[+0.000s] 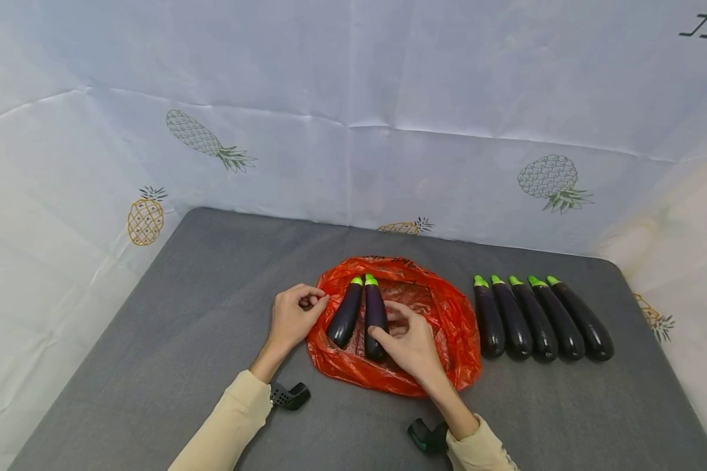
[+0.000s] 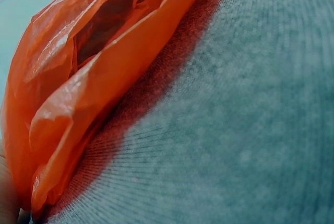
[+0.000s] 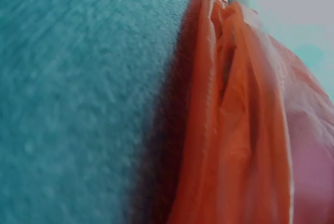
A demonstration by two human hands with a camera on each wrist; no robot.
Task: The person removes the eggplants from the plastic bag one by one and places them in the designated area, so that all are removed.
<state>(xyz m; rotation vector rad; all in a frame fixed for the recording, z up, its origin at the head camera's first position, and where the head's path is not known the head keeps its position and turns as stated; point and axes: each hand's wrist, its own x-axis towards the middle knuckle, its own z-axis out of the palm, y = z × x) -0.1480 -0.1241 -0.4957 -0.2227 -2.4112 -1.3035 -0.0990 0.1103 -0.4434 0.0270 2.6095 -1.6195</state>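
A red plastic bag (image 1: 459, 340) lies with its mouth spread wide on the grey table. Two dark purple eggplants with green stem ends are inside it, a left eggplant (image 1: 345, 315) and a right eggplant (image 1: 374, 314). My left hand (image 1: 292, 317) pinches the bag's left rim between thumb and fingers. Inside the bag, my right hand (image 1: 410, 340) holds the right eggplant, thumb across its lower part and fingers along its right side. Both wrist views show the bag's side close up, and the right hand is hidden in its own wrist view.
To the right of the bag, several eggplants (image 1: 533, 320) lie side by side in a row, stem ends toward the back. The grey tabletop (image 1: 212, 275) ends at a pale curtain (image 1: 306, 170) with pineapple prints behind and at the sides.
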